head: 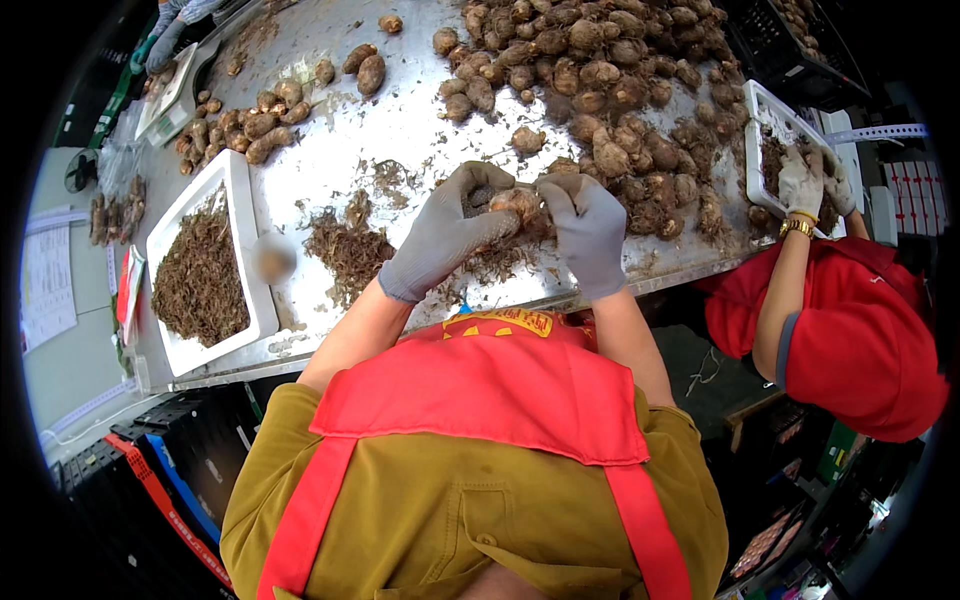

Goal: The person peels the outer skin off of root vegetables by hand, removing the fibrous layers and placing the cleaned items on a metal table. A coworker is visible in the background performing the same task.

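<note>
My left hand (457, 229), in a grey knit glove, holds a taro corm (517, 201) above the metal table. The corm looks pale and partly bare on its upper side. My right hand (586, 229), gloved alike, pinches at the corm's right end with curled fingers; its fingertips are partly hidden. Below the corm lie loose brown root fibres (499, 262). A larger clump of fibres (349, 251) rests left of my left hand. Just beyond my hands sits a single taro corm (528, 139).
A big pile of hairy taro corms (592, 60) covers the far right. At left stand a white foam tray (264, 300) of fibres and a group of cleaner corms (247, 131). A co-worker's gloved hands (806, 180) work over another foam tray (754, 150). Another person's gloves (161, 49) show far left.
</note>
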